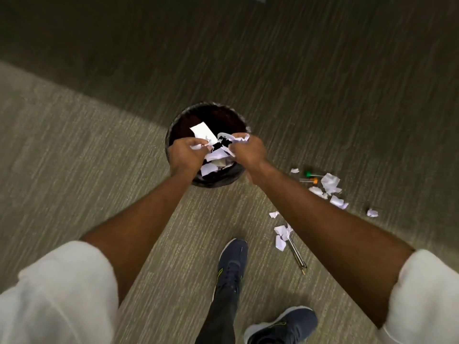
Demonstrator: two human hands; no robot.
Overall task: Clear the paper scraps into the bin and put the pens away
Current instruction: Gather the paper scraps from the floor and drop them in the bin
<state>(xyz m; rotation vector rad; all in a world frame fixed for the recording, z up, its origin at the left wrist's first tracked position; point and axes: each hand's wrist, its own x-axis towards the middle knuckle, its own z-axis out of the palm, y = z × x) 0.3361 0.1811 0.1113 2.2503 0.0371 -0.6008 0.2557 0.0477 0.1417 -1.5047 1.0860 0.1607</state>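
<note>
A round black bin (179, 121) stands on the carpet in front of me, with white paper scraps (203, 130) inside it. Both hands hover over its opening. My left hand (185, 155) is closed on crumpled white paper (198, 146). My right hand (249, 151) grips another crumpled wad (237, 138). More scraps (330, 182) lie on the floor to the right of the bin. A green-capped pen (311, 174) and an orange-capped pen (310, 180) lie among them. Two thin dark pens (296, 254) lie nearer my feet, partly under a scrap (282, 235).
The floor is striped grey-green carpet, darker towards the back. My two dark blue shoes (232, 264) stand just behind the bin, the other shoe (283, 324) near the bottom edge. A lone scrap (372, 213) lies farther right.
</note>
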